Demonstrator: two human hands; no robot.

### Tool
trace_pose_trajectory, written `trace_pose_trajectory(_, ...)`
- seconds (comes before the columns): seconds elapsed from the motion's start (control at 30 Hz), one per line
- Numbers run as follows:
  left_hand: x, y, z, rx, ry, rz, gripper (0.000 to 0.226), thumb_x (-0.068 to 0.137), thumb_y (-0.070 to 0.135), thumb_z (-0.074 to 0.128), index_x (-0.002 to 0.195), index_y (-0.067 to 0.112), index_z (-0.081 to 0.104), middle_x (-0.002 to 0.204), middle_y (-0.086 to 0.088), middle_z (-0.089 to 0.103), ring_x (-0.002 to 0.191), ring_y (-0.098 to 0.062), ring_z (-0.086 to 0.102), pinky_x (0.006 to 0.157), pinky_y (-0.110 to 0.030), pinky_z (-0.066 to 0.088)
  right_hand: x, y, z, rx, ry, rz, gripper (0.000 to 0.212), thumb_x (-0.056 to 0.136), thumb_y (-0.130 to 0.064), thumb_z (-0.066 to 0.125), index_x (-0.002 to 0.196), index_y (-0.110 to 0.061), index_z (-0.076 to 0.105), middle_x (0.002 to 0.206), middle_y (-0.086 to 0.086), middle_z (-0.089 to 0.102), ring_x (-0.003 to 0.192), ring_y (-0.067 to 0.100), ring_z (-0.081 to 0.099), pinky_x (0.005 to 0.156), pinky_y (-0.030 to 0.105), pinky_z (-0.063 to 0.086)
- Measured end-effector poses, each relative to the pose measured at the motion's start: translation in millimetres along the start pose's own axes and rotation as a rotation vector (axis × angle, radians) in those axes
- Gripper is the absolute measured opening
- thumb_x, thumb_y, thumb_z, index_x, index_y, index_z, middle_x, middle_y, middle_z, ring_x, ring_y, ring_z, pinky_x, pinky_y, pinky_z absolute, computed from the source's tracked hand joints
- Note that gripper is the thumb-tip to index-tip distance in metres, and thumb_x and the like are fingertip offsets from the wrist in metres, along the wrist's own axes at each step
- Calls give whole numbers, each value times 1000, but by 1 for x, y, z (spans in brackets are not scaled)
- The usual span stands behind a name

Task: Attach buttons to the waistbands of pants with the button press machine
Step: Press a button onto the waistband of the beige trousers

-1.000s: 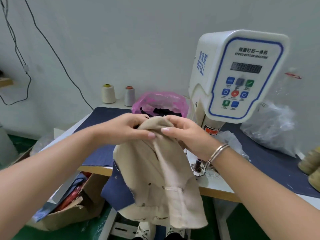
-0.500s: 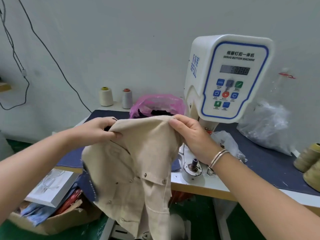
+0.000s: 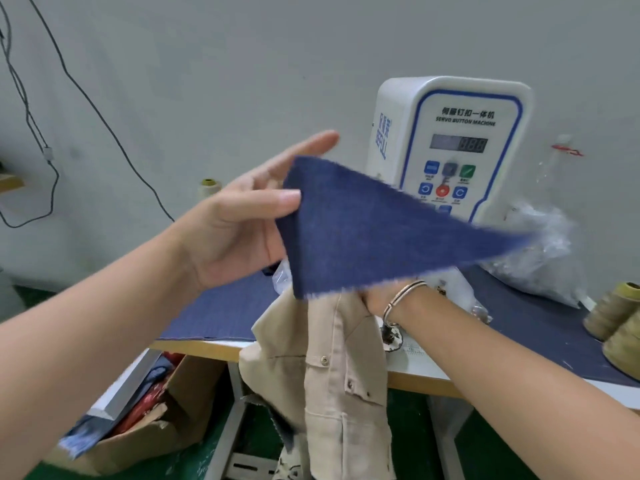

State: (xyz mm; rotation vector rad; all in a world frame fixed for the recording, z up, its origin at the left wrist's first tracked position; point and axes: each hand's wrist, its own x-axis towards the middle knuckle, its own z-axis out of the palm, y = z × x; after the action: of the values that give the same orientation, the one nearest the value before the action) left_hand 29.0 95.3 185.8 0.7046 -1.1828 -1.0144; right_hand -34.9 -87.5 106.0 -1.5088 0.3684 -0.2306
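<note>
My left hand [image 3: 235,230] is raised in front of the white servo button machine [image 3: 467,116] and pinches a corner of a loose blue denim piece [image 3: 374,237] between thumb and fingers, with the index finger stretched out. The beige pants [image 3: 343,375], with metal snaps on them, hang over the table's front edge. My right hand [image 3: 375,299] holds their top beside the machine's lower die [image 3: 391,336]. The denim piece hides its fingers; only the wrist with a bracelet shows clearly.
A blue mat [image 3: 214,313] covers the table. A clear plastic bag [image 3: 540,258] and olive thread cones [image 3: 620,323] stand at the right, and a pale spool [image 3: 209,188] sits at the back. An open cardboard box [image 3: 173,420] of scraps is on the floor at the left.
My left hand let go of the pants' waistband and lifted a blue denim piece up in front of the machine. The pants dropped lower, held at the right hand only.
</note>
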Motion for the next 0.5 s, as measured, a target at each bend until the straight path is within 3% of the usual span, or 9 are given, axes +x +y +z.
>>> trace_pose_trajectory(0.07,3,-16,4,86,9,-123,39,83,6,66,119,21,67,101,-2,72,93,-15,69,79,-27,55,0,-3,0,-55,-114,-2,14,94,-8,52,88,-13,63,69,-1,58,69,14,51,64,27,45)
trace_pose_trajectory(0.13,2,-33,4,482,259,-242,16,74,16,75,80,30,71,77,6,67,73,-8,64,64,-19,50,-1,-6,-2,-46,-237,-40,20,97,-7,44,101,-7,64,75,1,60,72,12,56,69,23,47)
trace_pose_trajectory(0.2,0,-51,-3,798,452,-322,27,76,20,80,60,29,61,65,13,60,64,-1,57,57,-12,43,-4,-10,-6,14,-292,-11,22,97,-11,44,97,-4,66,77,5,66,74,14,61,73,26,48)
trace_pose_trajectory(0.27,-1,-67,-8,924,640,-204,34,74,20,81,52,29,57,72,18,55,66,2,53,60,-9,39,-6,-9,-10,2,-276,-17,26,97,-11,45,107,4,64,87,12,67,80,19,62,78,29,47)
trace_pose_trajectory(0.33,-1,-76,-14,919,742,-107,34,71,18,83,50,28,58,88,19,55,79,4,54,73,-11,40,-7,-9,-12,2,-303,-46,24,97,-8,44,102,4,65,81,9,71,75,15,66,73,23,52)
trace_pose_trajectory(0.4,-3,-74,-20,769,667,-200,20,74,18,81,61,27,68,106,17,65,97,1,61,89,-20,43,-11,-10,-10,4,-348,-64,23,97,-5,43,95,-2,66,78,3,72,74,10,68,72,20,53)
trace_pose_trajectory(0.43,-4,-72,-22,677,587,-277,12,74,19,81,70,25,71,108,11,69,99,-4,64,89,-24,45,-14,-11,-8,-7,-351,-69,23,97,-5,43,95,-2,65,80,4,72,76,11,68,74,21,52)
trace_pose_trajectory(0.5,-8,-71,-26,602,500,-355,23,72,21,82,68,18,60,96,-2,70,86,-12,64,80,-27,44,-16,-8,-9,-50,-318,-81,23,98,-8,44,103,3,63,91,15,67,84,23,62,81,29,47)
